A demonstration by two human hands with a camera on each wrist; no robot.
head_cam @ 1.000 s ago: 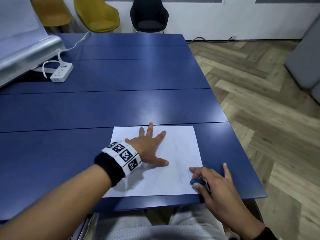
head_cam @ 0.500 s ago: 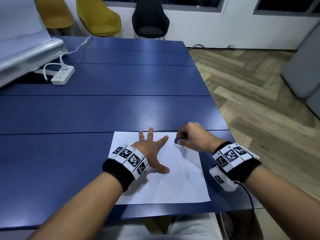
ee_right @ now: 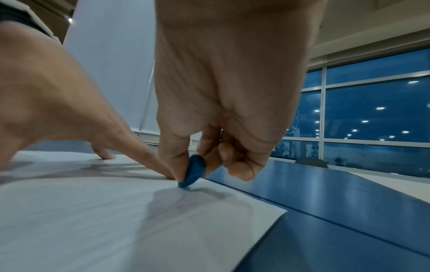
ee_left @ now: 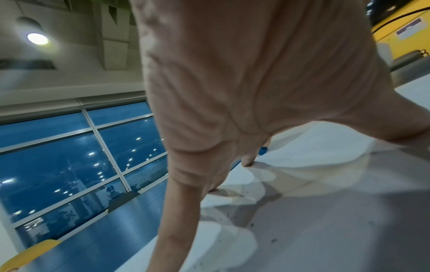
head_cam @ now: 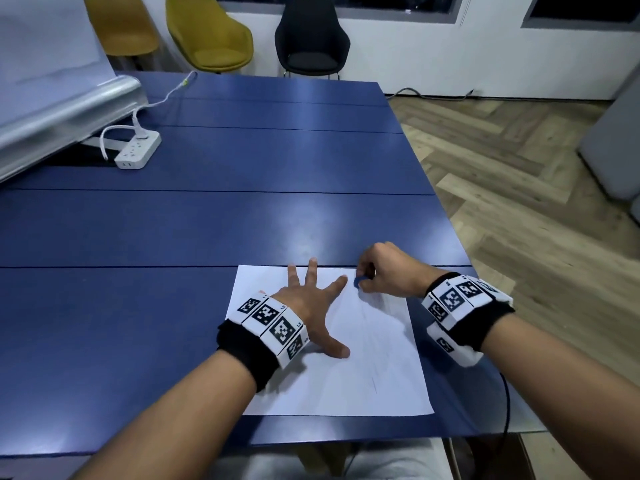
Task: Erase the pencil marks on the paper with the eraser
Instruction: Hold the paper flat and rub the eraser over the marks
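A white sheet of paper [head_cam: 377, 358] with faint pencil lines lies near the front edge of the blue table [head_cam: 207, 220]. My left hand [head_cam: 313, 306] lies flat on the sheet with fingers spread, pressing it down. My right hand [head_cam: 377, 271] pinches a small blue eraser [head_cam: 360, 280] between thumb and fingers at the paper's far right corner. In the right wrist view the eraser [ee_right: 194, 171] touches the paper [ee_right: 93, 220] with its lower tip, right beside my left index fingertip. The left wrist view shows the spread left hand [ee_left: 232, 92] on the paper [ee_left: 325, 202].
A white power strip [head_cam: 138, 152] with its cable lies at the table's far left beside a rolled screen or board [head_cam: 69, 109]. Yellow chairs [head_cam: 207, 36] and a black chair [head_cam: 311, 43] stand beyond the table. Wooden floor lies to the right.
My right hand carried the eraser from the paper's near right edge up to its far right corner, and there it has hardly moved. The left hand has stayed flat on the sheet.
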